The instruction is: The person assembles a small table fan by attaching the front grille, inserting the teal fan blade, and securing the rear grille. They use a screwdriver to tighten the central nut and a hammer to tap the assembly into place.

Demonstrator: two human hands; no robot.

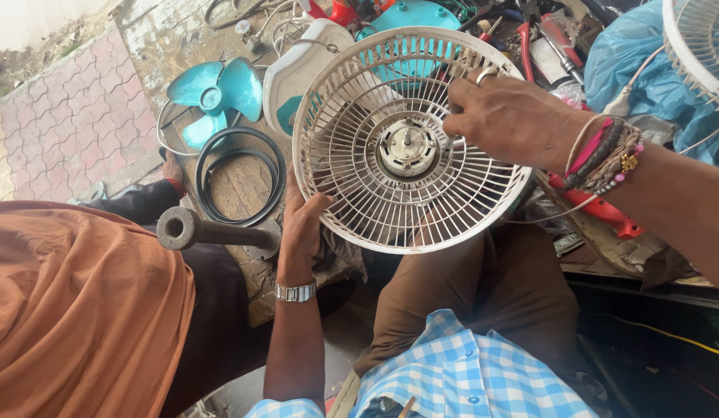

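Left hand (304, 224) holds grille (410, 139) by lower-left rim, grip closed on wire, propped over lap near bench (239, 186) edge. Right hand (505, 116) reaches into spokes near motor hub (407, 147), fingers pinched tight, can't tell on what, maybe small tool. Risk imo: one-handed rim hold lets grille tip if right hand pushes hard; a slip could jam fingers between wires. Teal blade (218, 97), black ring (239, 174) lie beside.
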